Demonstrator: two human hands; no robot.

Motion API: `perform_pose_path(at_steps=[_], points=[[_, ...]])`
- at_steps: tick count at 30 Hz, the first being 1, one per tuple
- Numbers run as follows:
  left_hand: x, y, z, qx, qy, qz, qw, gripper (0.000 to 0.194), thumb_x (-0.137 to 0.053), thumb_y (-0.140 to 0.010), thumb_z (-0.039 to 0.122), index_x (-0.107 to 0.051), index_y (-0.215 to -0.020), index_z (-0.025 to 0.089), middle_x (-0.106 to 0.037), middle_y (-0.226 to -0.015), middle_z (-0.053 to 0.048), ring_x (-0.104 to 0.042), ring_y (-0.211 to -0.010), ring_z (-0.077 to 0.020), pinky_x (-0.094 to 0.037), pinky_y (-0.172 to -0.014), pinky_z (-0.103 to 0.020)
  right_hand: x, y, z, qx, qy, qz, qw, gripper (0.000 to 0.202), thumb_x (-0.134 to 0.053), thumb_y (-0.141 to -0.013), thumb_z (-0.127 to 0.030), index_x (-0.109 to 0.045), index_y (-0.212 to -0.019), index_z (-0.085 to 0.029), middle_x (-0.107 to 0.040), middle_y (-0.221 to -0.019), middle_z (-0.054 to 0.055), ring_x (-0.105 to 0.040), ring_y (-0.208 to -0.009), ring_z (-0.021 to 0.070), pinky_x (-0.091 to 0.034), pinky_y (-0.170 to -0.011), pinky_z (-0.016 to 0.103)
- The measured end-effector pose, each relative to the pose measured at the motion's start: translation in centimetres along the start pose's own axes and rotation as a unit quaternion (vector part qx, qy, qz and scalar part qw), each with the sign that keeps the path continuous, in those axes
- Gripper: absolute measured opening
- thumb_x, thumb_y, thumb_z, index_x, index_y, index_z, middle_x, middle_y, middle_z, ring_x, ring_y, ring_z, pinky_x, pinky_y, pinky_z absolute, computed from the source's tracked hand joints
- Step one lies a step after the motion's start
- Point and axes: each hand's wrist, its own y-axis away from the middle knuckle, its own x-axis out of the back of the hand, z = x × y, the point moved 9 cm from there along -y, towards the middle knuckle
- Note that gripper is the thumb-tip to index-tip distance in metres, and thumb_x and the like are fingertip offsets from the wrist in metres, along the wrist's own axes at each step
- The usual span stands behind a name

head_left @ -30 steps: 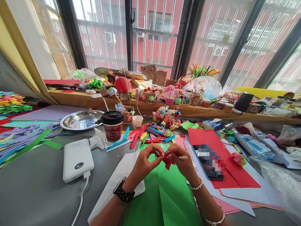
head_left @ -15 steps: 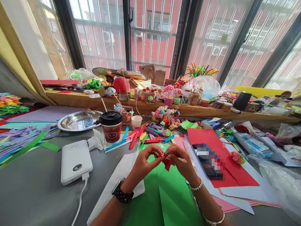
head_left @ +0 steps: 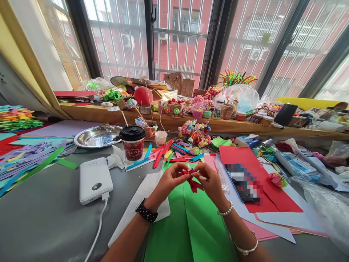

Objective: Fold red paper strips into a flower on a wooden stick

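Over a large sheet of green paper point(head_left: 170, 233), both hands meet at a small folded piece of red paper point(head_left: 195, 186). My left hand point(head_left: 169, 181) is closed, thumb and fingertips pinching its left side. My right hand point(head_left: 213, 181) pinches the other side, and a short pale stick end point(head_left: 202, 178) pokes out by its fingers. A loose red flap hangs below the fingertips. The fingers hide the upper part of the fold. Under my left forearm lies a sheet of white paper point(head_left: 141, 194).
Left stand a white power bank point(head_left: 96, 178) with a cable, a lidded paper cup point(head_left: 132, 147) and a metal plate point(head_left: 79, 140). Paper strips point(head_left: 160, 156) lie ahead. A phone point(head_left: 237, 182) rests on red paper point(head_left: 286, 200) at right, near a paper flower point(head_left: 278, 179).
The view has shifted slightly, so the table things appear farther right. Both hands still pinch the red paper; its hanging flap has turned and spread to the right.
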Motion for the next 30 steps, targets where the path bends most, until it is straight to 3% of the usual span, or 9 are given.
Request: perform_pose_path(at_steps=[4, 10, 17, 30], points=[[0.8, -0.4, -0.9, 0.009, -0.013, 0.025, 1.0, 0.023, -0.064, -0.064, 0.025, -0.051, -0.08, 0.016, -0.054, -0.075, 0.001, -0.054, -0.072, -0.0127, -0.041, -0.065, -0.023, 0.3, -0.1, 0.5, -0.006, 0.048, 0.019, 0.999, 0.017, -0.057, -0.071, -0.03, -0.046, -0.066, -0.018, -0.03, -0.047, -0.008, -0.027, -0.042, 0.007, -0.022, -0.04, 0.019], [1.0, -0.6, -0.9, 0.017, -0.009, 0.038, 0.999, 0.024, -0.066, -0.059, 0.024, -0.053, -0.077, 0.015, -0.055, -0.073, 0.001, -0.055, -0.068, -0.0131, -0.041, -0.064, -0.024, -0.1, -0.2, 0.5, 0.008, 0.056, 0.004, 0.998, 0.005, -0.053, -0.073, -0.022, -0.052, -0.074, -0.017, -0.039, -0.053, -0.006, -0.031, -0.045, 0.0072, -0.025, -0.042, 0.019], [1.0, -0.4, -1.0, 0.032, -0.01, 0.052, 0.998, 0.022, -0.066, -0.06, 0.024, -0.053, -0.076, 0.016, -0.054, -0.069, 0.002, -0.052, -0.066, -0.0121, -0.039, -0.062, -0.023, 0.3, -0.2, 0.7, -0.005, 0.065, 0.024, 0.998, 0.006, -0.054, -0.072, -0.021, -0.049, -0.071, -0.017, -0.036, -0.052, -0.007, -0.029, -0.044, 0.0073, -0.024, -0.041, 0.019], [0.3, -0.4, -1.3, 0.072, -0.029, -0.038, 0.996, 0.019, -0.064, -0.063, 0.027, -0.056, -0.075, 0.014, -0.057, -0.071, 0.0, -0.053, -0.069, -0.0144, -0.039, -0.066, -0.026, -1.0, -0.3, 1.3, -0.032, 0.026, -0.059, 0.997, 0.024, -0.057, -0.071, -0.038, -0.051, -0.066, -0.015, -0.037, -0.051, -0.006, -0.029, -0.046, 0.0066, -0.023, -0.04, 0.02]])
